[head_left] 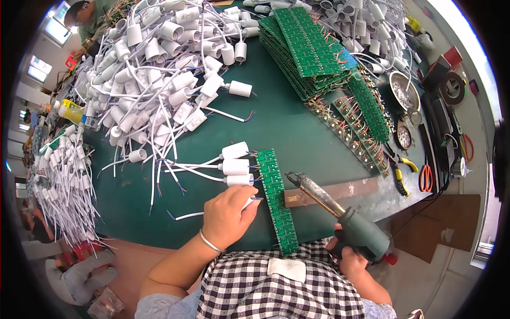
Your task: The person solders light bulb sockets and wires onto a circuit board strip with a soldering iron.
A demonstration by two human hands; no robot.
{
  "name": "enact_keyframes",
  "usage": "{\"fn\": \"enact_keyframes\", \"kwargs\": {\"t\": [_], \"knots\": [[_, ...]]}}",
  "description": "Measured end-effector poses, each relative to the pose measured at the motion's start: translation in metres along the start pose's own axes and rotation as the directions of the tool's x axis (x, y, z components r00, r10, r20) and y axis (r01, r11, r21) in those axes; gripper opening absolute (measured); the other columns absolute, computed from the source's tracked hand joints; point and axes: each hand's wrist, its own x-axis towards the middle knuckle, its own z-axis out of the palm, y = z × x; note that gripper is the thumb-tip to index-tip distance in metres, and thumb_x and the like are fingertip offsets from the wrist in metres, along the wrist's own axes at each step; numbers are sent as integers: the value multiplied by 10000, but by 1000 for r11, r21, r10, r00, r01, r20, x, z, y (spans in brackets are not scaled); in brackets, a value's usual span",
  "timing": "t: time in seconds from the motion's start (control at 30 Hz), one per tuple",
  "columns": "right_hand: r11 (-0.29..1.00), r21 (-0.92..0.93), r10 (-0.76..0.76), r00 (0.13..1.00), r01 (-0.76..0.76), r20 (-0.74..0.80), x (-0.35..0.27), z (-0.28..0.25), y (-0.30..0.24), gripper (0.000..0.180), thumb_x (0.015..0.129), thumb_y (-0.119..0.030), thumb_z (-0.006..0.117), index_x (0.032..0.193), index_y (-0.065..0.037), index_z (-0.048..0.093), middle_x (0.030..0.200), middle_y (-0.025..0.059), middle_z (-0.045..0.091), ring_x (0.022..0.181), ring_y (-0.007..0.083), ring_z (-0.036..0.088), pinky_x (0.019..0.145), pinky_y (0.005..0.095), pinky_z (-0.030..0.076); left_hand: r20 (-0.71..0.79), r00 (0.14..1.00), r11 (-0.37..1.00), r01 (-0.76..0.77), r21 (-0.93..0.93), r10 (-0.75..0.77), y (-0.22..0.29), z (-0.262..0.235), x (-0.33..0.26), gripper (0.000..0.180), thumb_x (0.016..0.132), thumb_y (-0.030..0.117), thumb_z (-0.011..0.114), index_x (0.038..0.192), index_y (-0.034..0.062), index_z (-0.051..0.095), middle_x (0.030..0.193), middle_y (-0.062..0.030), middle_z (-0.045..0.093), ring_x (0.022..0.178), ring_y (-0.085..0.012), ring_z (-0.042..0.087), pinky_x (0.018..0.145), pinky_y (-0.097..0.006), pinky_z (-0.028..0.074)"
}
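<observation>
The left hand (229, 215), at the centre of the frame, is pinched narrow on a white piece with wire ends beside the left edge of the green circuit strip (277, 204); the right hand (351, 260), lower right of centre, is wrapped around the grip of the soldering gun (366, 234), its tip just off the strip's right side. To do this joint well, I would keep the pinched wire ends flat and steady on their spot, bring only the tip to them, keep it clear of the fingertips, and withdraw it without tugging the wire. Counted: one strip lies near the person, one soldering gun, one brown bar (340, 192) right of the strip, and three white sockets (235, 166) in a column on its upper left. One black tape roll (452, 88) sits at the far right. The socket pile (159, 80) at upper left and the stacked boards (305, 42) at upper right of the worktop (265, 122) overlap too much to count.
</observation>
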Motion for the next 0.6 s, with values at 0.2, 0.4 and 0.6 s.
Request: {"fn": "enact_keyframes", "kwargs": {"t": [0.2, 0.4, 0.6], "knots": [[995, 2, 100, 990, -101, 97, -4, -9, 2, 455, 852, -184, 653, 1218, 27, 485, 1006, 101, 613, 808, 172, 637, 727, 303, 517, -49, 996, 993, -66, 100, 71, -2, 2, -1, 188, 726, 89, 661, 908, 119, 621, 929, -44, 603, 771, -248, 595, 639, -357, 446], [985, -109, 145, 980, -130, 139, -3, -7, -3, 402, 825, -164, 683, 1153, 17, 538, 1055, 113, 608, 844, 187, 641, 754, 302, 515, -146, 983, 956, -68, 284, 114, 6, 10, 8, 129, 675, 87, 665, 784, 145, 626, 1196, -66, 494, 1178, -351, 384, 982, -465, 241], [924, -365, 162, 982, -116, 100, -3, 0, -9, 389, 763, -52, 700, 1135, -27, 590, 1071, 103, 615, 977, 258, 610, 856, 348, 486, -135, 987, 951, -42, 306, 87, 3, 14, 15, 113, 663, 108, 671, 744, 166, 619, 1219, -39, 512, 1186, -314, 388, 926, -473, 247]]}}
